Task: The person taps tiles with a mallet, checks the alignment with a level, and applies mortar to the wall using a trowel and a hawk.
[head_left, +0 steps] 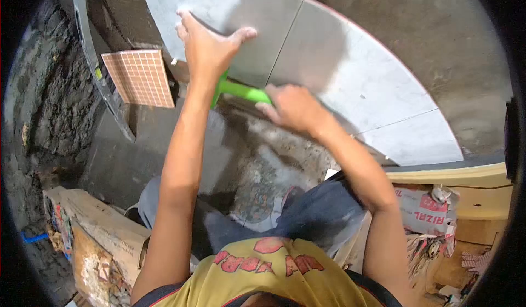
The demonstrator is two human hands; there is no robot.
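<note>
My left hand (211, 46) lies on the grey-white marbled tile surface (378, 87), thumb stretched out to the side and fingers near the inner edge. My right hand (296, 107) is wrapped round the handle of a green T-shaped tool (244, 91). The tool's crosspiece is partly hidden behind my left wrist, and it sits just below the tiles' straight edge. Several tiles meet at thin joints, and together they form a curved slab with a rounded outer rim.
A small tile with an orange grid (141, 78) leans left of my left forearm. Beside it runs a curved grey strip (101, 74) along rough mortar. An opened cardboard box (104, 225) stands lower left. At lower right lies a printed sack (424, 211).
</note>
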